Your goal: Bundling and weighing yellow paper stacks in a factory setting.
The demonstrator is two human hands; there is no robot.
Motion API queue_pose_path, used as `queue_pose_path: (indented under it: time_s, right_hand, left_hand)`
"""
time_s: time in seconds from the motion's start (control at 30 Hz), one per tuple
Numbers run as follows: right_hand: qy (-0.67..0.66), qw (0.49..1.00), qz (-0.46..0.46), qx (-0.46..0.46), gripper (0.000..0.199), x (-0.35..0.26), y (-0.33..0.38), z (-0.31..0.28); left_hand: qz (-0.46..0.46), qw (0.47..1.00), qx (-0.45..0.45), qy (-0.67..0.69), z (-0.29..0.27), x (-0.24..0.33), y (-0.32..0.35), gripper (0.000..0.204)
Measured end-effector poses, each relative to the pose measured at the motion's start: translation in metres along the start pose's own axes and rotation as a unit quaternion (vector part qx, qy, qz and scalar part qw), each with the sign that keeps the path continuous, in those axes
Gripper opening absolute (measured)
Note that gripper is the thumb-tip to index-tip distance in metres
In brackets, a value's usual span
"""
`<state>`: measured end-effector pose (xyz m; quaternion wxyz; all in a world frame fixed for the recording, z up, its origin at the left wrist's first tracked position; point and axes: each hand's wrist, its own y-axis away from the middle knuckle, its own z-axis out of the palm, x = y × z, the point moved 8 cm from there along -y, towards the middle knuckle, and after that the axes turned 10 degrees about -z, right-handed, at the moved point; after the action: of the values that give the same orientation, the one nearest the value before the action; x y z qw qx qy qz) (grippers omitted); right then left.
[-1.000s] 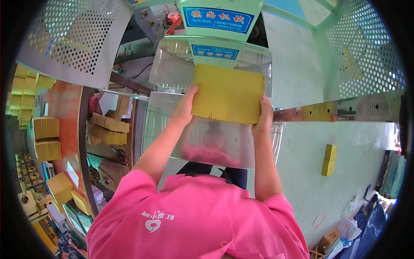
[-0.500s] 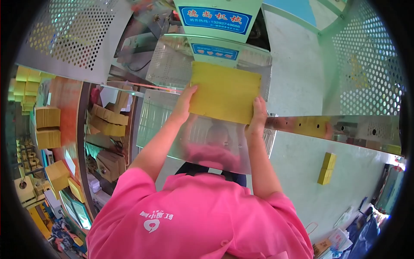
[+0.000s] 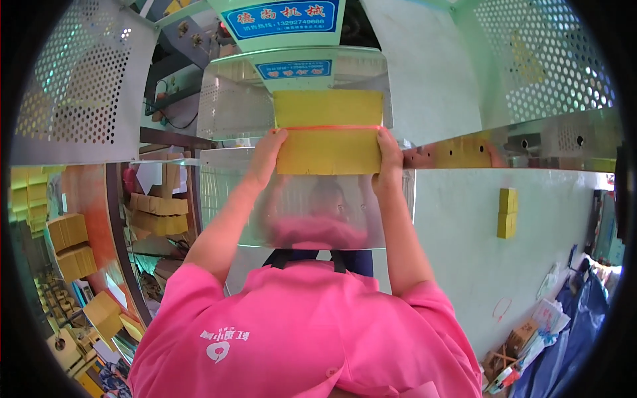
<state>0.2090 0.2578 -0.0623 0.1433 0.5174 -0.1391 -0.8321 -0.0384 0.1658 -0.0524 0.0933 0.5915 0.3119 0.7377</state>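
Note:
A flat rectangular bundle of yellow paper (image 3: 329, 152) lies on the shiny metal top (image 3: 225, 199) of a machine, right in front of me. Across its middle, from side to side, runs a narrow pink strap (image 3: 332, 127). My left hand (image 3: 267, 156) grips the left edge of the bundle, thumb on the upper face. At the opposite edge my right hand (image 3: 389, 159) holds it in the same way. Fingers underneath are hidden on both sides. Below the bundle, the polished metal mirrors my pink shirt.
Behind the bundle rises a pale machine column (image 3: 279, 36) with a blue label. Perforated metal panels (image 3: 73, 86) flank it on both sides. A steel rail (image 3: 511, 146) extends right. Yellow blocks (image 3: 507, 213) sit on the floor at right; stacked brown bundles (image 3: 159, 215) stand at left.
The pink strap now crosses the bundle; before, it showed only to the bundle's left. The bundle was tilted and now sits square. Both hands kept hold, and the view has shifted.

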Motion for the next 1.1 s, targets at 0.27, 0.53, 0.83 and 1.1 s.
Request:
queue_pose_path:
  time_s: [0.27,0.53,0.83,1.1]
  right_hand:
    - [-0.009,0.996,-0.027,-0.085,0.041,-0.003,-0.005,0.008]
    - [-0.001,0.997,-0.036,-0.075,0.04,0.011,-0.016,-0.012]
    - [0.055,0.994,-0.059,-0.069,0.044,0.016,-0.014,-0.015]
    - [0.15,0.973,-0.094,-0.146,0.049,-0.012,0.096,-0.051]
  left_hand:
    - [0.038,0.999,0.014,-0.006,0.016,0.001,-0.003,0.043]
    - [0.039,0.998,0.025,0.038,0.035,0.01,-0.008,0.048]
    - [0.046,0.998,0.042,0.022,0.023,0.004,0.004,0.051]
    - [-0.061,0.994,0.046,0.079,-0.002,-0.072,0.107,0.042]
